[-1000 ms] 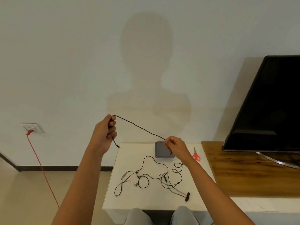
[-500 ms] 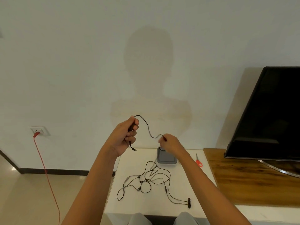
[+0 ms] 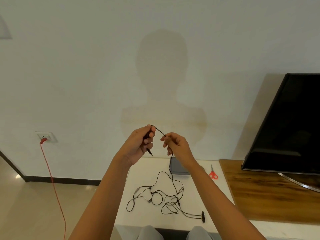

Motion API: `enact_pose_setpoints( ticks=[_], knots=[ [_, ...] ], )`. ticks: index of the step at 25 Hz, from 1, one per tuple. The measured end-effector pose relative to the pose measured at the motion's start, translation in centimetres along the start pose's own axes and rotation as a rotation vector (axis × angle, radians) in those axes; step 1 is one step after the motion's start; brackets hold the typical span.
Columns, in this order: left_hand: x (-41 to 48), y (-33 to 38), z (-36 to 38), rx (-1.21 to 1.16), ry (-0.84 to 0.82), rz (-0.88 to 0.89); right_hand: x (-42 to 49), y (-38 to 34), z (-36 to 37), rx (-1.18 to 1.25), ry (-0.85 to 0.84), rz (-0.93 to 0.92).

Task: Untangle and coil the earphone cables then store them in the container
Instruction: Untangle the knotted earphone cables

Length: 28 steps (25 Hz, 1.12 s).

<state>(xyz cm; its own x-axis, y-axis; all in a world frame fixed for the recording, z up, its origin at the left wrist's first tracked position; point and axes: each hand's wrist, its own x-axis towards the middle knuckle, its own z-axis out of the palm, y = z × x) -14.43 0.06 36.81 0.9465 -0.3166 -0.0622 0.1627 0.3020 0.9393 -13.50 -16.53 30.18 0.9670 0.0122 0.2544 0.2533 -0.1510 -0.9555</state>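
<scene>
Cable [image 3: 160, 131] span shorter | L hand [image 3: 138, 144] grips it | R hand [image 3: 176, 146] pinches, closer in

Left hand [image 3: 138, 146] and right hand [image 3: 174, 144] closed in: wide apart before, now near each other. Earphone cable [image 3: 160, 131] span between them went from long and taut to short.

Black earphone cables [image 3: 166, 196] tangled on table; grey container [image 3: 178, 168] behind.
</scene>
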Motion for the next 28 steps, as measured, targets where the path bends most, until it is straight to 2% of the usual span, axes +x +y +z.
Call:
enact_pose_setpoints(
  ticks=[3,5,7,9,11,15,17,20,24,28],
  knots=[
    [0.3,-0.4,0.2,-0.059,0.062,0.106,-1.6,1.7,0.7,-0.105,-0.105,0.079],
    [0.8,-1.2,0.2,-0.086,0.092,0.137,-3.1,2.2,1.2,-0.236,-0.173,0.063],
    [1.2,-2.3,-0.4,-0.024,0.113,0.176,-4.9,2.0,1.5,-0.383,-0.246,-0.004],
    [1.2,-3.4,-1.1,0.119,0.119,0.210,-6.3,1.0,1.4,-0.417,-0.266,-0.075],
    [0.9,-3.9,-1.6,0.264,0.082,0.167,-6.6,-1.1,0.6,-0.366,-0.214,-0.157],
    [0.0,-4.3,-0.9,0.421,-0.139,0.040,-4.3,-5.5,-0.8,-0.315,-0.137,-0.286],
    [-0.6,-4.1,0.1,0.363,-0.195,-0.034,-2.5,-6.3,-1.4,-0.313,-0.059,-0.267],
    [-1.3,-3.6,1.2,0.126,-0.237,-0.074,-0.2,-4.9,-2.3,-0.213,0.029,-0.123],
    [-1.6,-2.7,1.4,-0.137,-0.220,-0.020,-1.0,-0.9,-1.2,-0.037,-0.056,0.173],
    [-0.8,-2.3,0.8,-0.225,-0.113,0.058,-5.8,1.0,0.8,-0.064,-0.193,0.215]
  ],
)
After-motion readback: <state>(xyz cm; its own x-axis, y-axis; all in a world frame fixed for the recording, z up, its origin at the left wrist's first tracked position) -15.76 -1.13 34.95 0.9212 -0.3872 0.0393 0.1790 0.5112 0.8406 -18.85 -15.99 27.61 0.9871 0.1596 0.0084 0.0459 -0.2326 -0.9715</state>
